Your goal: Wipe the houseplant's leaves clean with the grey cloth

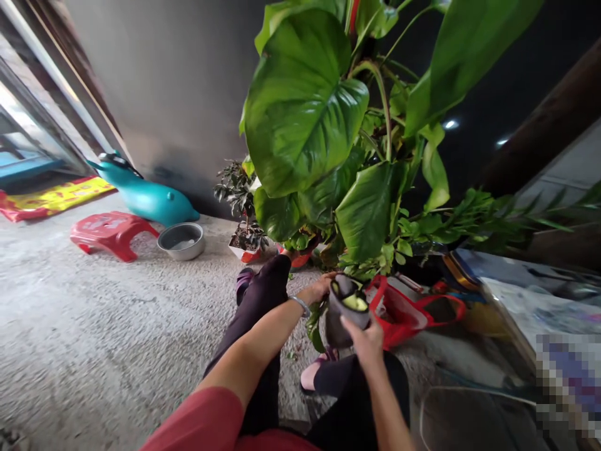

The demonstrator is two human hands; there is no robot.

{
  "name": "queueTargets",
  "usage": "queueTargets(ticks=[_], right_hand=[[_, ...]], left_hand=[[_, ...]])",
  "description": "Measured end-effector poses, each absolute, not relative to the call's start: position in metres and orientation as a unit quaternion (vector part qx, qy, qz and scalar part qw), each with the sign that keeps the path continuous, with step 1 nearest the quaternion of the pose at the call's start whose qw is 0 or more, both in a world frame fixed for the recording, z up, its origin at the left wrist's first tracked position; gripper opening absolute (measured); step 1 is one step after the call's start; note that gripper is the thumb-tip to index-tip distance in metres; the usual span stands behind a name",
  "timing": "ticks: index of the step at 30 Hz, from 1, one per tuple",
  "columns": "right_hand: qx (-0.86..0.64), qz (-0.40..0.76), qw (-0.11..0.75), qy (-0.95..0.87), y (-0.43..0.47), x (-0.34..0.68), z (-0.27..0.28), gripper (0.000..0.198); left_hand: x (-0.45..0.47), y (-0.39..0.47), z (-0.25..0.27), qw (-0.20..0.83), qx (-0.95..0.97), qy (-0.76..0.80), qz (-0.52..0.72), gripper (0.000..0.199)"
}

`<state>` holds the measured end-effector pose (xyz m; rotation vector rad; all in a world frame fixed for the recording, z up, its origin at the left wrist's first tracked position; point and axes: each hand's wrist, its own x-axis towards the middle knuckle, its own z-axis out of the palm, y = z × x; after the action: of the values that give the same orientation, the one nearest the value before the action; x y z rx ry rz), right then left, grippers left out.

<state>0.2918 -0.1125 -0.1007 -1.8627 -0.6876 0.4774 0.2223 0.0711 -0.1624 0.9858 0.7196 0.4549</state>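
Note:
A grey soft-sided bag [339, 322] with a dark rim is held low in front of me, between my knees and the plants. Pale yellow-green pieces [355, 303] show inside its open mouth. My right hand [366, 338] grips the near right side, thumb on the outside. On the far left, my left hand [322, 286] is closed at the rim, its fingertips partly hidden. Green leaves [315, 329] hang just below my left hand, beside the bag. A red tote bag [399, 313] stands open to the right of my right hand.
A large broad-leaved plant [305, 106] rises ahead. Beside it is a small potted plant [246, 238]. On the left are a metal bowl [182, 243], a red stool [113, 228] and a teal ride-on toy [150, 197]. A cluttered table [521, 307] stands at right.

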Motion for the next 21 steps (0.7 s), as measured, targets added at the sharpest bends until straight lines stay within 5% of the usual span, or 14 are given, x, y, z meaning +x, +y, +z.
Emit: queueTargets(ticks=[8,12,16,21], right_hand=[[-0.720,0.449,0.478,-0.227,-0.204,0.252,-0.135,0.033],[-0.716,0.435,0.521,-0.165,-0.213,0.252,-0.126,0.035],[-0.696,0.416,0.574,-0.111,-0.208,0.251,-0.097,0.033],[-0.647,0.274,0.710,-0.058,-0.178,0.284,0.023,0.038]], left_hand=[[0.225,0.065,-0.155,0.727,0.548,0.386,0.149,0.057],[0.222,0.070,-0.147,0.644,0.578,0.439,0.244,0.042],[0.219,0.083,-0.119,0.637,0.553,0.380,0.379,0.051],[0.222,0.091,-0.058,0.719,0.448,0.153,0.509,0.061]])
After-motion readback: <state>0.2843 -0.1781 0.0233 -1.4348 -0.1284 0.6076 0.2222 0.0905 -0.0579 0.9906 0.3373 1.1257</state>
